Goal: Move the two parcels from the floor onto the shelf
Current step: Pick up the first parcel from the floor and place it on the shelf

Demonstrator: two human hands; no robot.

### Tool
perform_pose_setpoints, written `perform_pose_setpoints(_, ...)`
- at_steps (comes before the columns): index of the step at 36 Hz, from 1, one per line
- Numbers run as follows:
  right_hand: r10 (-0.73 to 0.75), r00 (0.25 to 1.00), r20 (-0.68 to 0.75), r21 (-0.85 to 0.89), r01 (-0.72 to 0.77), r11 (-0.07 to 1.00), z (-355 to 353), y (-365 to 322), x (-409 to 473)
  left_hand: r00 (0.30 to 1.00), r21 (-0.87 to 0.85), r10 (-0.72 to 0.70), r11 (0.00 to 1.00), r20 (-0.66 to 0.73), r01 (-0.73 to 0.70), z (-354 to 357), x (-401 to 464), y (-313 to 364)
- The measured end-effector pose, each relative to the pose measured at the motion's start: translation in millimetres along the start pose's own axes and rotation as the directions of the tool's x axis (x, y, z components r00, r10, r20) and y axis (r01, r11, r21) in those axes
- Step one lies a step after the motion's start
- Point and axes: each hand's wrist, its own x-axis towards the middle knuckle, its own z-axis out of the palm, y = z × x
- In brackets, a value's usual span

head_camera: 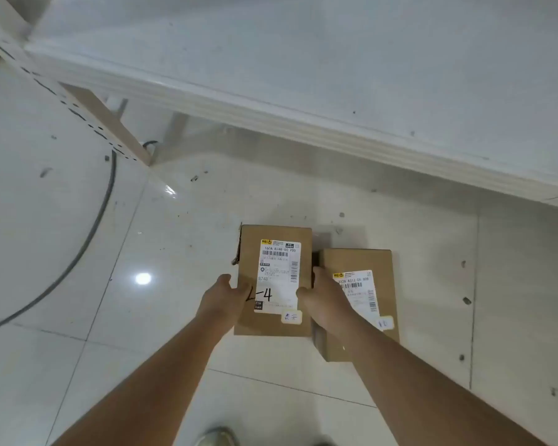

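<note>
Two brown cardboard parcels with white shipping labels lie side by side on the tiled floor. The left parcel is gripped from both sides: my left hand presses its left edge with the thumb over the top, and my right hand holds its right edge in the gap between the boxes. The right parcel lies flat just beyond my right wrist, partly covered by my forearm. The white shelf board runs across the top of the view, above and behind the parcels.
A slotted shelf upright slants down to the floor at the upper left. A dark cable curves over the tiles on the left. The tip of my shoe shows at the bottom edge. Glossy tiles with dirt specks surround the parcels.
</note>
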Motion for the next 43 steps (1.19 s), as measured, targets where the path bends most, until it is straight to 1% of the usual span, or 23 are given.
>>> perform_pose_setpoints(3, 0.026, 1.000, -0.008, 0.126, -0.025, 0.992, 9, -1, 12, 0.998, -0.129, -0.024, 0.991, 0.052, 0.031, 9, 16, -3)
perform_pose_setpoints(6, 0.071, 0.997, 0.034, 0.225, -0.077, 0.971, 9, -1, 15, 0.993, -0.327, -0.065, 0.940, 0.096, 0.093, 17, 32, -9)
perform_pose_setpoints(7, 0.080, 0.996, 0.044, 0.255, -0.089, 0.963, 8, 0, 16, 0.992, -0.365, -0.070, 0.925, 0.108, 0.105, 16, 27, -6)
perform_pose_setpoints(11, 0.125, 0.989, 0.085, 0.344, -0.147, 0.927, -4, -6, 2, 0.991, -0.477, -0.073, 0.871, 0.115, 0.119, 4, 2, 2)
perform_pose_setpoints(15, 0.116, 0.989, 0.093, 0.370, -0.142, 0.918, -20, -19, -25, 0.991, -0.568, -0.053, 0.815, 0.123, 0.114, -15, -32, 7)
perform_pose_setpoints(19, 0.084, 0.994, 0.075, 0.429, -0.108, 0.897, -47, -44, -66, 0.997, -0.608, -0.015, 0.792, 0.077, 0.058, -37, -72, 12)
perform_pose_setpoints(22, 0.051, 0.997, 0.063, 0.446, -0.074, 0.892, -68, -64, -97, 0.999, -0.650, 0.006, 0.760, 0.031, 0.015, -59, -109, 19)
perform_pose_setpoints(25, 0.028, 0.998, 0.051, 0.466, -0.049, 0.883, -91, -89, -133, 0.999, -0.679, 0.041, 0.734, 0.014, -0.020, -83, -149, 30)
perform_pose_setpoints(30, -0.031, 0.999, -0.009, 0.474, 0.031, 0.880, -134, -132, -192, 0.996, -0.751, 0.082, 0.656, -0.019, -0.069, -131, -216, 56)
perform_pose_setpoints(34, -0.040, 0.999, -0.011, 0.542, 0.040, 0.840, -164, -166, -245, 0.988, -0.778, 0.152, 0.615, -0.041, -0.127, -171, -271, 78)
perform_pose_setpoints(37, -0.045, 0.999, -0.022, 0.619, 0.049, 0.784, -183, -187, -288, 0.980, -0.778, 0.193, 0.610, -0.043, -0.154, -199, -314, 95)
perform_pose_setpoints(40, -0.026, 0.999, -0.038, 0.656, 0.045, 0.753, -203, -203, -336, 0.975, -0.761, 0.221, 0.626, -0.034, -0.168, -220, -360, 108)
perform_pose_setpoints(43, -0.069, 0.996, -0.060, 0.668, 0.091, 0.738, -222, -219, -385, 0.964, -0.735, 0.261, 0.644, -0.051, -0.214, -240, -409, 120)
